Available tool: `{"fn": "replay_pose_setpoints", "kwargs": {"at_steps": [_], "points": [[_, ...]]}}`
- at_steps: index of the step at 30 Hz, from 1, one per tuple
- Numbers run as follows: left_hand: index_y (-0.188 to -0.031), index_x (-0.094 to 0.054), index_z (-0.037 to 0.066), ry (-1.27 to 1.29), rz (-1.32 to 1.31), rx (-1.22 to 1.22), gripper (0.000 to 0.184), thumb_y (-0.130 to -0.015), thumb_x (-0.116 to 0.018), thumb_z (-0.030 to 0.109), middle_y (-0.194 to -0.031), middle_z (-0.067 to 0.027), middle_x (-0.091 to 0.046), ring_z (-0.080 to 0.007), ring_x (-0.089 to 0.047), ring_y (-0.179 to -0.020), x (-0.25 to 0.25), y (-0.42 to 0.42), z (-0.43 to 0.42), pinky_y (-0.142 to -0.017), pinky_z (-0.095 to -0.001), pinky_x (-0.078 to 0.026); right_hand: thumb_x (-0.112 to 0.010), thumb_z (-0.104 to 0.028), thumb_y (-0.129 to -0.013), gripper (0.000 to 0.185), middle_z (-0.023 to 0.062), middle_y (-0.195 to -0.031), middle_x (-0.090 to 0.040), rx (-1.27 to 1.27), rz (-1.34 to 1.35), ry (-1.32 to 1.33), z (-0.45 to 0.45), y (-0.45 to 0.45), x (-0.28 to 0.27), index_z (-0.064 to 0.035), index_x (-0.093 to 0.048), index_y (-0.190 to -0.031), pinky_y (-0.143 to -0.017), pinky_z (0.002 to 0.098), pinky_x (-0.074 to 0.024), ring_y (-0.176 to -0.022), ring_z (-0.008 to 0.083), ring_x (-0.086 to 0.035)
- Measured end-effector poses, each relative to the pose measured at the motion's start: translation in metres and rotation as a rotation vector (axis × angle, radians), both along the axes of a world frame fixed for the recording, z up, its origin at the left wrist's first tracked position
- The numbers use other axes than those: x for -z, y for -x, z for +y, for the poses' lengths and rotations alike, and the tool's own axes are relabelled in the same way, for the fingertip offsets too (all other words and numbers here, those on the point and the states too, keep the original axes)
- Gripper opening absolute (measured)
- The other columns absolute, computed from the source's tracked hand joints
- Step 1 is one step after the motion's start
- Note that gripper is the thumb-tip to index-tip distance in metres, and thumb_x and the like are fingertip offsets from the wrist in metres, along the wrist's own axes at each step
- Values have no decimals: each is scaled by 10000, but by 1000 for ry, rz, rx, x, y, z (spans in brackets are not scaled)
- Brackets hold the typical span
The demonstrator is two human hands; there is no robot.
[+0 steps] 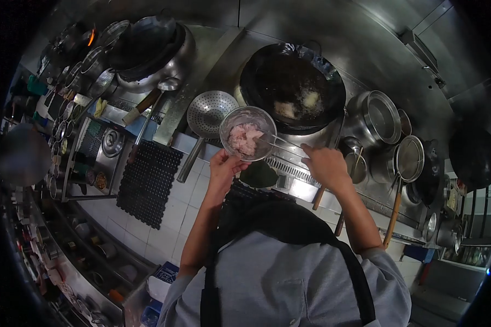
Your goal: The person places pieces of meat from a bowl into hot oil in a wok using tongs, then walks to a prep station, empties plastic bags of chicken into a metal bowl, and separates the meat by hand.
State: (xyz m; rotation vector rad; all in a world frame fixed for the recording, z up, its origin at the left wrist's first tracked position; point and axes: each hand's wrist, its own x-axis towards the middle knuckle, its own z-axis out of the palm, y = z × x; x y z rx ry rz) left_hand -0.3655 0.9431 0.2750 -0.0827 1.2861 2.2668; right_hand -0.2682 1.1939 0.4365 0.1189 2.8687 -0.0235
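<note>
My left hand [225, 169] grips the near rim of a round metal bowl [271, 121], tilted toward me. Pale pink raw meat [245, 137], minced or in soft pieces, lies in it. In my right hand [326, 166] is a thin metal utensil [285, 146] that looks like two rods; whether chopsticks or tongs I cannot tell. Its tip reaches into the meat. Just beyond the bowl, a large black wok [273, 82] holds dark oil, with pale pieces [310, 99] bubbling in it. Left of the bowl rests a perforated strainer ladle [211, 111].
Another wok [147, 46] stands at the back left, a ladle [169, 84] near it. Metal pots [382, 114] and a wooden-handled mesh strainer [410, 158] are on the right. A black perforated mat [150, 182] hangs at the counter front. Seasoning containers [63, 128] line the far left.
</note>
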Motion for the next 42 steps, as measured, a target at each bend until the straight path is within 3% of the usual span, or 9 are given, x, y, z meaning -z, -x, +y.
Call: {"fn": "replay_pose_setpoints", "kwargs": {"at_steps": [6,10,12,15,18,24,30,38,42], "points": [[-1041,-583,-36,-7,-29,-4,166,-888,-576,29,-931,-161,-697,-257,-716,-790,4,4,2,-695,-312,-592,-559,-266,-934,368,155,-965,-693,119,163,124,20,-16,-38,-148,-605,-1279,-787,448,-507,-872,360,-652],[-1030,-576,-39,-14,-46,-9,161,-881,-581,22,-935,-164,-693,-265,-716,-787,6,4,4,-692,-318,-595,-657,-204,-880,361,210,-802,-647,195,455,268,53,-10,-41,-92,-646,-1224,-688,404,-489,-726,345,-635],[-1032,-577,-39,-11,-51,-8,163,-882,-584,24,-942,-166,-691,-268,-716,-788,7,3,4,-693,-320,-596,-621,-234,-880,371,198,-1013,-677,390,292,316,67,5,-40,-102,-646,-1226,-836,442,-504,-962,378,-640],[-1033,-577,-37,-21,-73,9,163,-884,-588,27,-951,-168,-689,-272,-717,-790,8,1,4,-694,-326,-598,-636,-263,-867,388,216,-1005,-674,289,279,236,124,33,53,-78,-650,-1208,-833,449,-507,-964,391,-638],[-1017,-587,-5,-32,-83,16,135,-897,-613,50,-948,-160,-695,-270,-720,-803,7,-3,-1,-698,-331,-598,-639,-280,-862,392,229,-994,-673,347,371,171,116,39,65,-64,-656,-1189,-843,452,-506,-969,402,-636],[-959,-588,15,30,-2,9,97,-900,-648,63,-879,-119,-689,-247,-718,-790,8,-9,-11,-679,-321,-600,-650,-274,-858,391,211,-873,-686,213,302,291,48,8,-12,-60,-658,-1184,-813,449,-509,-869,358,-670],[-927,-579,1,112,94,17,77,-901,-638,43,-838,-93,-667,-227,-712,-764,6,-7,-5,-661,-318,-603,-567,-312,-922,357,186,-902,-688,34,42,109,6,5,14,-166,-630,-1243,-774,485,-510,-894,369,-655],[-932,-578,-22,47,32,-15,94,-901,-624,53,-863,-133,-679,-235,-709,-763,8,-2,-2,-690,-313,-597,-581,-266,-918,315,141,-971,-700,184,259,280,16,-23,-36,-134,-672,-1189,-793,441,-508,-892,351,-651],[-954,-591,-18,35,-19,34,100,-901,-615,63,-883,-138,-689,-241,-714,-783,13,-1,1,-701,-323,-595,-645,-144,-886,335,180,-837,-686,339,416,372,38,-28,-46,-46,-650,-1206,-685,352,-496,-695,273,-646]]}}
